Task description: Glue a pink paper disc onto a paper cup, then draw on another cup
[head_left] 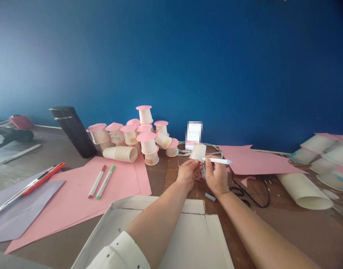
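Observation:
My left hand [187, 174] pinches a small white paper cup [198, 151], which is tilted and shows a faint bluish patch. Close on its right, my right hand [217, 178] grips a white marker [220, 161] with a pale blue end. The marker's other end points left at the cup; whether it touches is too small to tell. A grey marker cap [210, 197] lies on the table below the hands. Behind the cup stands a blurred-out bright screen [194, 131].
Paper cups with pink paper tops [146, 137] are stacked left of the hands, beside nested cups [121, 153] and a black flask [73, 130]. Two markers [105, 182] lie on pink paper [73, 194]; scissors [34, 183] lie farther left. Pink paper [258, 160] and more cups [332, 160] sit right.

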The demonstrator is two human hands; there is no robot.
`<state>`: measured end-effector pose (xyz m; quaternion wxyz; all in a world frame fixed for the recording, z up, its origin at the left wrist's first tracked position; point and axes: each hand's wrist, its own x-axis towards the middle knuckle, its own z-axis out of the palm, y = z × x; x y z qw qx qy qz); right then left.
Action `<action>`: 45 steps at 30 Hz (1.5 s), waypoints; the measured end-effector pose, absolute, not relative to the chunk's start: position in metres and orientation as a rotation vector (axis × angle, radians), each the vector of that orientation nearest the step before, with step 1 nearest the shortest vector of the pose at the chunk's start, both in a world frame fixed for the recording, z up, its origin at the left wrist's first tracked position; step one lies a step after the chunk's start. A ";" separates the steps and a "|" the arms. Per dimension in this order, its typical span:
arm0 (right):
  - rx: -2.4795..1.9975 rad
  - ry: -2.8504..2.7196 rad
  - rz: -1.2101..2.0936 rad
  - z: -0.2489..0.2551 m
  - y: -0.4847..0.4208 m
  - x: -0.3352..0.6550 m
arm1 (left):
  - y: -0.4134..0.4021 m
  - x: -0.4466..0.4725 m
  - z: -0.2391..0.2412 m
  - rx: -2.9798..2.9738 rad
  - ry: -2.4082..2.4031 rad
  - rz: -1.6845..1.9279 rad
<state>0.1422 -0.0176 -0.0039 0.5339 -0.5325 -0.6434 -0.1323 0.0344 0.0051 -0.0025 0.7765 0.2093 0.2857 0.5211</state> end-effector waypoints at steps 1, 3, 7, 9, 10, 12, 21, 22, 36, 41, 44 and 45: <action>-1.274 -1.537 -0.320 -0.004 -0.017 0.142 | 0.005 0.034 -0.003 0.453 0.615 1.126; -1.284 -1.547 -0.333 -0.005 -0.017 0.143 | 0.005 0.034 -0.003 0.454 0.610 1.118; -1.286 -1.560 -0.350 -0.006 -0.016 0.143 | 0.005 0.034 -0.002 0.455 0.604 1.119; -1.277 -1.553 -0.353 -0.006 -0.015 0.143 | 0.005 0.034 -0.002 0.453 0.605 1.124; -1.273 -1.550 -0.353 -0.005 -0.015 0.143 | 0.005 0.034 -0.002 0.453 0.607 1.123; -1.277 -1.550 -0.347 -0.006 -0.015 0.143 | 0.005 0.034 -0.002 0.453 0.612 1.116; -1.357 -1.295 -0.084 0.000 -0.017 0.146 | 0.008 0.034 -0.003 0.373 0.540 1.156; -1.378 -1.222 -0.018 0.001 -0.016 0.148 | 0.008 0.034 -0.003 0.358 0.522 1.166; -1.035 -0.667 0.750 -0.006 0.003 0.161 | 0.002 0.031 -0.001 0.415 0.387 1.078; -0.933 -0.723 0.877 -0.001 0.001 0.158 | -0.001 0.031 0.003 0.466 0.385 1.039; -0.884 -0.776 0.923 -0.001 0.001 0.155 | -0.002 0.032 0.003 0.495 0.375 1.032; -0.869 -0.772 0.929 -0.001 0.002 0.154 | -0.002 0.032 0.002 0.505 0.373 1.025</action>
